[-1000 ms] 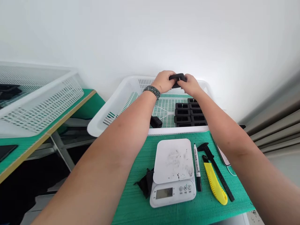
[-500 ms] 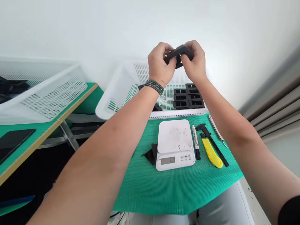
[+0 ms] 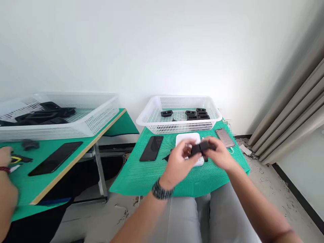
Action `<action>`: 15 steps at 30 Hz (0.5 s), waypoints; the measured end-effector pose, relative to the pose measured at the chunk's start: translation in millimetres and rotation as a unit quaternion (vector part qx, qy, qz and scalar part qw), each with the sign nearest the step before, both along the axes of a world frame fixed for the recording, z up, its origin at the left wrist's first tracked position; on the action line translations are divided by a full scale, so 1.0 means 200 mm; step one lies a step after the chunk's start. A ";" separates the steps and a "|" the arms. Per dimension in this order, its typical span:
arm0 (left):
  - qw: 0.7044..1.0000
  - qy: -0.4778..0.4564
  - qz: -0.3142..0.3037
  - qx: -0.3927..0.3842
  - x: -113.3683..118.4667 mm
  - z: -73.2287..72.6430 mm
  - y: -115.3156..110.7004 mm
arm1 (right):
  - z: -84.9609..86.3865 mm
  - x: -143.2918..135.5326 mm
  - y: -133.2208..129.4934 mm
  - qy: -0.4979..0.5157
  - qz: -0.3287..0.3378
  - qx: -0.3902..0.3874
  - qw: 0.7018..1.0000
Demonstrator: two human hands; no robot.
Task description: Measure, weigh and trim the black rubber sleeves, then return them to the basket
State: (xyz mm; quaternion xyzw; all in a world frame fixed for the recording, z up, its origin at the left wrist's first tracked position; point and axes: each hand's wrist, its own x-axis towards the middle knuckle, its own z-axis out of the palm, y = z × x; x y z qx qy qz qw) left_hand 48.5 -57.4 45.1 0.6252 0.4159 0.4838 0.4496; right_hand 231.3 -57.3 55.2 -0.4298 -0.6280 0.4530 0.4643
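A black frame-like part is held between my two hands above the white digital scale. My left hand, with dark beads at the wrist, is closed on its left end. On the other end, the fingers of my right hand are wrapped round it. Motion blurs the hands slightly, and they hide much of the scale. Behind them stands a white plastic basket, with several similar black frames inside.
A black phone lies left of the scale, another phone to the right. On the neighbouring table, a co-worker's hand is by a yellow-and-black tool, near a dark phone and a second basket of black parts.
My hands have come down and back from above the basket to over the scale, still holding the black frame. The view has shifted, bringing the co-worker's hand into sight.
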 end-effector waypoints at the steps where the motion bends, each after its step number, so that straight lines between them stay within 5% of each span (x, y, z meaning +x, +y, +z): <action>1: 0.999 -0.027 -0.019 -0.039 -0.01 -0.09 -0.12 | -0.10 0.01 -0.13 0.023 0.009 -0.041 0.999; 4: 0.981 -0.073 -0.054 -0.169 -0.02 -0.32 -0.41 | -0.35 0.04 -0.44 0.103 -0.003 -0.151 0.983; 7: 0.972 -0.109 -0.017 -0.208 0.00 -0.43 -0.61 | -0.47 0.09 -0.65 0.143 0.000 -0.226 0.964; 15: 0.961 -0.153 -0.042 -0.225 0.09 -0.39 -0.80 | -0.37 0.25 -0.90 0.216 0.061 -0.253 0.941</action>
